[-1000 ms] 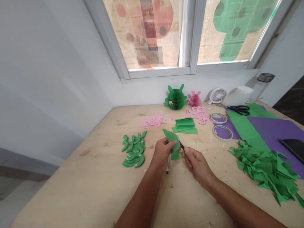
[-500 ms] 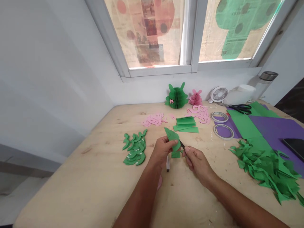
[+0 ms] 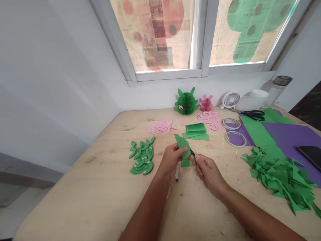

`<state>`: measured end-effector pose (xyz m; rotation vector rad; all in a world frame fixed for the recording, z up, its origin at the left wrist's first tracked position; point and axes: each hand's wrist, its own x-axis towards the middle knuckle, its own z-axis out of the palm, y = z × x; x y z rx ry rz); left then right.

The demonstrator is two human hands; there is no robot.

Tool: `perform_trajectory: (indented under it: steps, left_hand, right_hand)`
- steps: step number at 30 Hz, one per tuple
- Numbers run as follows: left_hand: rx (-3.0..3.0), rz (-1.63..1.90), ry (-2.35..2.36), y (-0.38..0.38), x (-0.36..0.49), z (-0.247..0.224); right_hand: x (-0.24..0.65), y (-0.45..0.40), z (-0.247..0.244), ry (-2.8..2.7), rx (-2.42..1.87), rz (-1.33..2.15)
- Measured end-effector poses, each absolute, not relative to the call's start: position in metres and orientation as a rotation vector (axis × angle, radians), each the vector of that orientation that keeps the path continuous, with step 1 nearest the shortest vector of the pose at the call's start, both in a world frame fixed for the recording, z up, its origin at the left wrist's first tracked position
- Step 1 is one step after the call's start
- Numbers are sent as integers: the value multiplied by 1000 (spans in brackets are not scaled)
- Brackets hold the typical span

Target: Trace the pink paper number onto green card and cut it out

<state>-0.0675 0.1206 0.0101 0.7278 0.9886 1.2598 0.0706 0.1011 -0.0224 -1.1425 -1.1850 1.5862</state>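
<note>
Between the fingers and thumb of my left hand [image 3: 173, 159] is a piece of green paper [image 3: 182, 146] with a curved edge and a drawn line. My right hand [image 3: 207, 170] is closed round small dark scissors [image 3: 192, 152], their blades at the paper's right edge. The scissors' handles are mostly hidden by my fingers. Beneath my hands lie a small green paper piece [image 3: 185, 163] and a pen [image 3: 177, 174]. Part of something pink [image 3: 169, 192] shows beside my left forearm. Left of my hands is a pile of curved green cutouts [image 3: 143, 157].
Green scraps [image 3: 282, 179] heap at right near purple sheets [image 3: 292, 134] and a phone [image 3: 309, 155]. Tape rolls [image 3: 235, 139] and black-handled scissors [image 3: 253, 115] lie behind. Pink cutouts [image 3: 163, 126], folded green strips [image 3: 195, 129], paper figures [image 3: 186, 103] and a fan [image 3: 230, 99] are farther back.
The green paper has tilted slightly in my left hand, with the scissors still at its edge. Both hands stay in almost the same place.
</note>
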Motion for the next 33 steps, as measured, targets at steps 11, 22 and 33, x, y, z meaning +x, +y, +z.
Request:
perform_trajectory:
  steps: [11,22,33]
  left_hand:
    - [718,1283,1011,121,-68,9]
    - [729,1273,1001,121,-68,9]
    - [749,1261,998,121,-68,8]
  right_hand:
    - [71,101,-21,-1193,-1150,1595]
    - [72,100,-20,-1206,-1146,1604]
    - [72,101,-16,-1201,-1161,1608]
